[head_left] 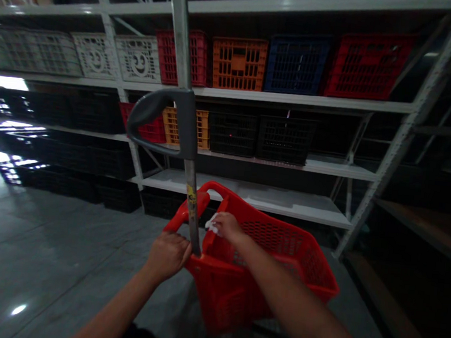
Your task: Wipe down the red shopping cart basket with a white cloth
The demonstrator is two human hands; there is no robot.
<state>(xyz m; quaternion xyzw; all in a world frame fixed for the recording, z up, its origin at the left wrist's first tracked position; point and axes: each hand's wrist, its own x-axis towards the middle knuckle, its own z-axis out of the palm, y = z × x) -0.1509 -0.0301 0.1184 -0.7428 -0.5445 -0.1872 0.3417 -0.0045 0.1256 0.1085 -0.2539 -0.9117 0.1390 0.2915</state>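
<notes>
A red plastic shopping cart [283,233] stands in front of me, its mesh basket stretching off to the right. My left hand [169,254] is wrapped around the near end of the cart's red handle [178,220]. Inside the rear of the basket, my right hand [228,226] pinches a crumpled white cloth [212,224], pressed near the red rear panel. A metal pole [182,42] rises from the cart beside the handle. It carries a grey loop-shaped grip [187,125] and a yellow sticker.
Behind the cart runs a white metal shelf rack [276,97]. Its shelves hold crates, among them an orange crate [239,64], a blue crate [297,64] and a red crate [366,68]. Black crates [117,193] sit low at left. Grey floor [41,257] extends leftward.
</notes>
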